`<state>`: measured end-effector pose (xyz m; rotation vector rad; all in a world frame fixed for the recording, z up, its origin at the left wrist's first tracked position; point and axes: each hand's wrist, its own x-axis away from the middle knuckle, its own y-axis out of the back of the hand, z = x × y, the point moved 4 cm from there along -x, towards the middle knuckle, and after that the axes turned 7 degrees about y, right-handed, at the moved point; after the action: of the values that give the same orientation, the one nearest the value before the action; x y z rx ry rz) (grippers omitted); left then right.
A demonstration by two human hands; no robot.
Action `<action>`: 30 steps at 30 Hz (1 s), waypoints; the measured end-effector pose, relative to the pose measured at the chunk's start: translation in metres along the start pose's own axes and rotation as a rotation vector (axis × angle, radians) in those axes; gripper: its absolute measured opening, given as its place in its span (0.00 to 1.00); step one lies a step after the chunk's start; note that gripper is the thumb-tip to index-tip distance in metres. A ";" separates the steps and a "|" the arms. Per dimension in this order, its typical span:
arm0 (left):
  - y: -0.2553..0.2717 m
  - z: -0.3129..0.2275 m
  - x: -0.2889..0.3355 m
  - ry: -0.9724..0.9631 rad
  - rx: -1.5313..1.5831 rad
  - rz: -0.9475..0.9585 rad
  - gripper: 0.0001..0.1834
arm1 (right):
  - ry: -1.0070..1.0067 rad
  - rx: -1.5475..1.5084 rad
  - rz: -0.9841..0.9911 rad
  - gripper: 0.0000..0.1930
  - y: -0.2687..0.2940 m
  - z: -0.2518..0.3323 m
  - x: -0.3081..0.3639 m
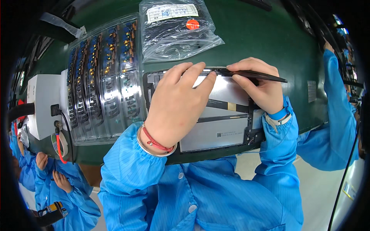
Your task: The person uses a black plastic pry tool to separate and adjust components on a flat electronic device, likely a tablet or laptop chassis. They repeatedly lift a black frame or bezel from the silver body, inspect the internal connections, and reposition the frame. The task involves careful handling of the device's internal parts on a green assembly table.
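Observation:
A tablet-like device [214, 134] lies on the bench in front of me, its inside showing silvery panels, black strips and small parts along the edges. My left hand [181, 102] covers its left part, fingers apart and fingertips touching the far edge. What lies under that palm is hidden, and the thumb is out of sight. Black tweezers [266, 75] are pinched in my right hand [264, 84], over the device's far right corner. The tweezers' tips are near my left fingertips; I cannot make out anything between them.
Clear plastic trays [104, 82] with rows of small flex parts stand at the left. Beyond the device lies a clear plastic bag [177, 30] with a label. A white box [44, 106] with cables is far left. Co-workers' blue sleeves [335, 111] show at both sides.

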<state>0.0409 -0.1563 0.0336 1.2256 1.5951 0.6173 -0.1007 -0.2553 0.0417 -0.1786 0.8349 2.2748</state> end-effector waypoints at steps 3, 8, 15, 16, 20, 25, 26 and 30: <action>0.001 0.000 0.001 -0.003 0.014 -0.016 0.16 | 0.025 0.043 0.015 0.08 0.001 0.002 -0.001; 0.003 -0.002 0.001 0.008 0.004 -0.026 0.15 | -0.007 0.027 -0.006 0.08 0.001 0.001 -0.001; 0.006 -0.004 -0.001 -0.021 0.012 -0.093 0.13 | -0.024 0.018 0.011 0.08 0.000 0.002 -0.003; 0.006 -0.004 -0.001 -0.020 0.016 -0.095 0.13 | -0.021 0.028 0.018 0.08 0.000 0.002 -0.003; 0.006 -0.004 -0.001 -0.024 0.022 -0.099 0.14 | -0.060 0.001 0.019 0.08 0.001 0.003 -0.002; 0.007 -0.004 -0.001 -0.009 0.044 -0.081 0.14 | -0.088 -0.099 -0.058 0.08 0.002 -0.004 0.002; 0.007 -0.004 0.000 -0.007 0.053 -0.078 0.14 | -0.091 -0.115 -0.072 0.08 0.002 -0.004 0.002; 0.012 -0.002 0.004 0.001 0.083 -0.034 0.17 | 0.002 -0.248 -0.191 0.06 0.011 0.003 0.004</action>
<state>0.0441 -0.1483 0.0431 1.2557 1.6537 0.5351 -0.1104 -0.2571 0.0484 -0.3573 0.5106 2.1901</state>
